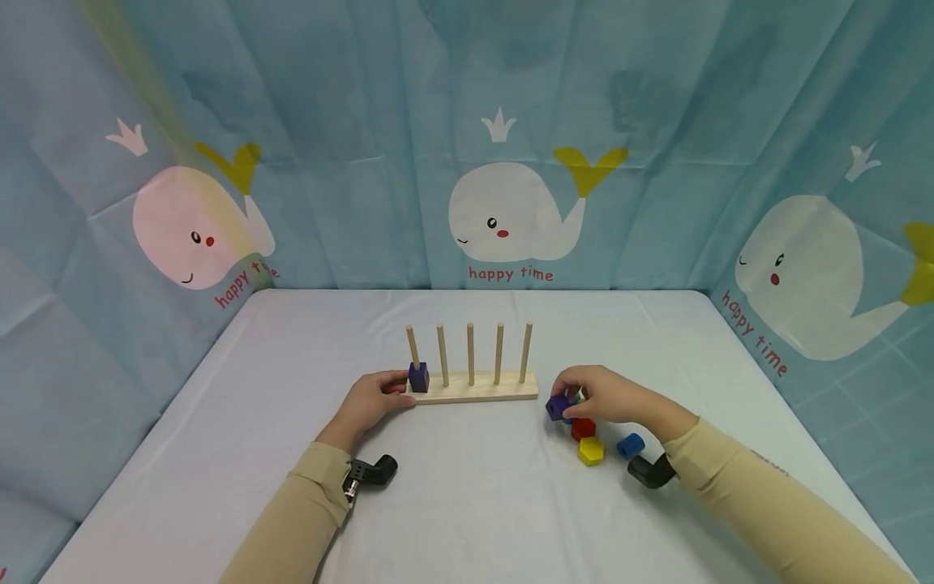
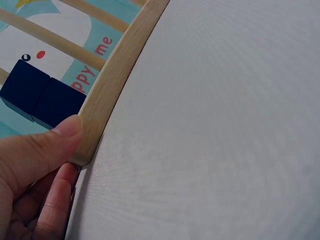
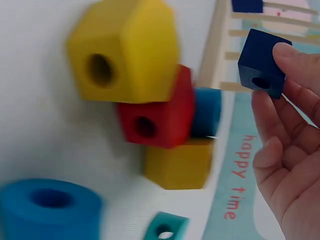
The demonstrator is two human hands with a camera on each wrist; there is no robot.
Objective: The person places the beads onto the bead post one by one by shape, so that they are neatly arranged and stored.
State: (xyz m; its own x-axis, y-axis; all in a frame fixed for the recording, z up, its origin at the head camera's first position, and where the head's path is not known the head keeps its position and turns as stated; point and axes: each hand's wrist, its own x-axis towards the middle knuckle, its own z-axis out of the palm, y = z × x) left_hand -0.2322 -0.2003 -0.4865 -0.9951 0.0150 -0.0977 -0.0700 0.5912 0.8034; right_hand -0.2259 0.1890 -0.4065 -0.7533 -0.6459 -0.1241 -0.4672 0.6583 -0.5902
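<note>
Block (purple) (image 3: 265, 52), right hand (image 1: 601, 393) pinching; pegboard (image 1: 474, 396) nearby

From my head view, soft, even light covers the tabletop (image 1: 467, 511), with a faint shadow under my right sleeve (image 1: 773, 503) and a yellowish glow streaking the curtain (image 1: 343, 73) at left. My left wrist's view is dimmer; in my right's, the nearby yellow block (image 3: 122, 50) blurs while my right hand (image 3: 300, 170) looks sharper.

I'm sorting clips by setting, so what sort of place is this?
Probably a play corner or small filming booth: whale-print curtains hang behind and on both sides of a white-covered table, which holds a wooden peg board and colourful blocks.
</note>
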